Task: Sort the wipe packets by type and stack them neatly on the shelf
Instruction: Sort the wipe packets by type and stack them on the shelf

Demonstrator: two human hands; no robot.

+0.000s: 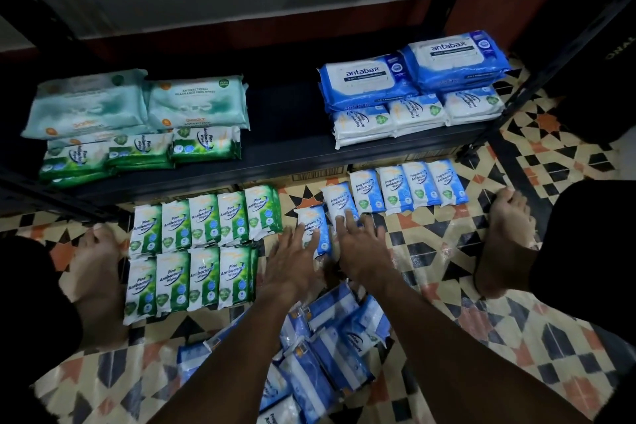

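Observation:
A blue fragrance-free wipe packet (316,220) lies on the tiled floor; my left hand (292,260) rests flat on its left side with straight fingers. My right hand (358,244), fingers spread, touches the neighbouring blue packet (339,200). Several more blue packets (409,188) stand in a row to the right. Green pine packets (192,251) lie in two rows on the left. A loose heap of blue packets (327,354) sits under my forearms. On the black shelf (285,155) are pale green packs (137,103), green pine packs (137,151), blue antabax packs (413,76) and white-blue packs (416,113).
My bare feet stand on the patterned tiles, one at the left (96,265) and one at the right (506,241). A black shelf post (537,86) slants down at the right. Cardboard boxes (320,174) show under the shelf edge.

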